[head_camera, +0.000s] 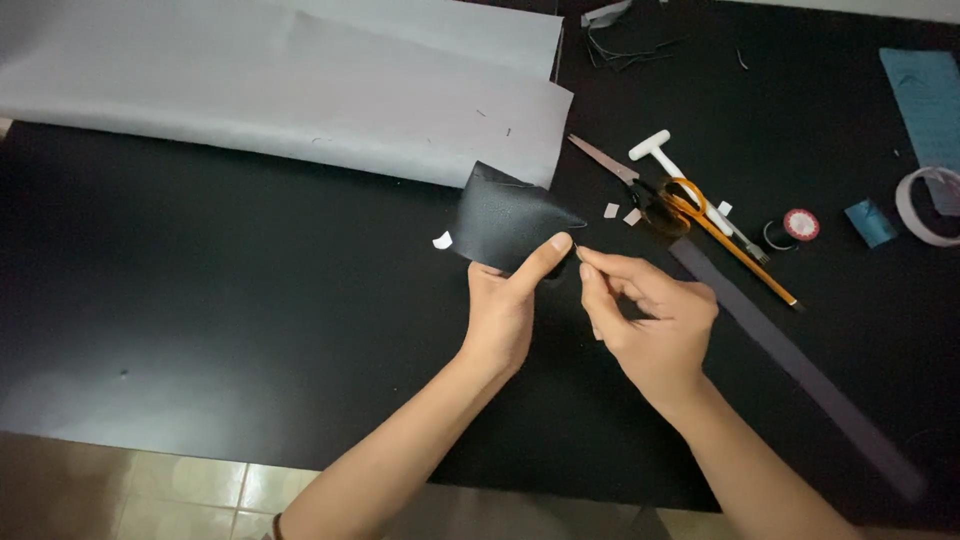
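My left hand holds a small folded piece of black leather by its lower edge, thumb on top, above the black table. My right hand sits just to its right. Its thumb and forefinger are pinched on something very thin at the leather's right edge, likely a needle, too small to make out.
A large grey sheet covers the table's far left. To the right lie scissors with orange handles, a white T-handled tool, an orange-handled tool, a thread spool, a long dark strip, blue pieces and a tape ring.
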